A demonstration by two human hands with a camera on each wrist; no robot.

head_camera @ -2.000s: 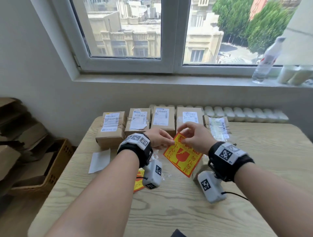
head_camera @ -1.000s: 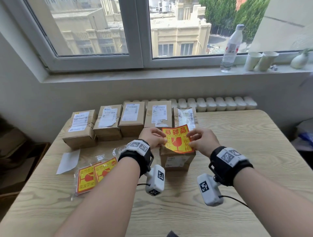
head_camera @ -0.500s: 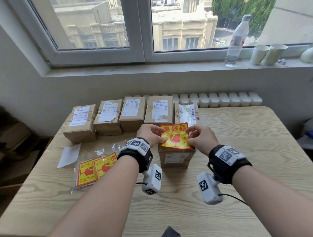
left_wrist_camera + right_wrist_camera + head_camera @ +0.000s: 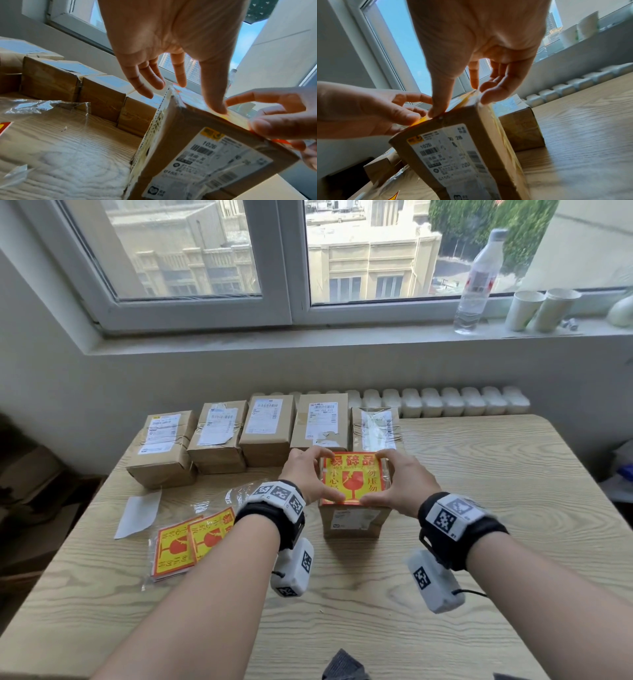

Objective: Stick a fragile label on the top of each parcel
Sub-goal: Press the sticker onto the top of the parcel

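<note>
Both hands, left hand [image 4: 308, 479] and right hand [image 4: 399, 486], flat-fingered, press fragile label [image 4: 352, 479] onto front parcel [image 4: 354, 520]; five back-row parcels [image 4: 267, 426] unlabelled.

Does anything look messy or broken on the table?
A little. The second parcel from the left has a white shipping slip that is crumpled and peeling. A crinkled clear plastic bag lies loose by the spare fragile labels. Nothing looks spilled.

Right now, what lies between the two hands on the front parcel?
In the head view, the yellow-and-red fragile label lies flat on the front parcel, between the left hand and right hand, whose fingers press its edges.
</note>
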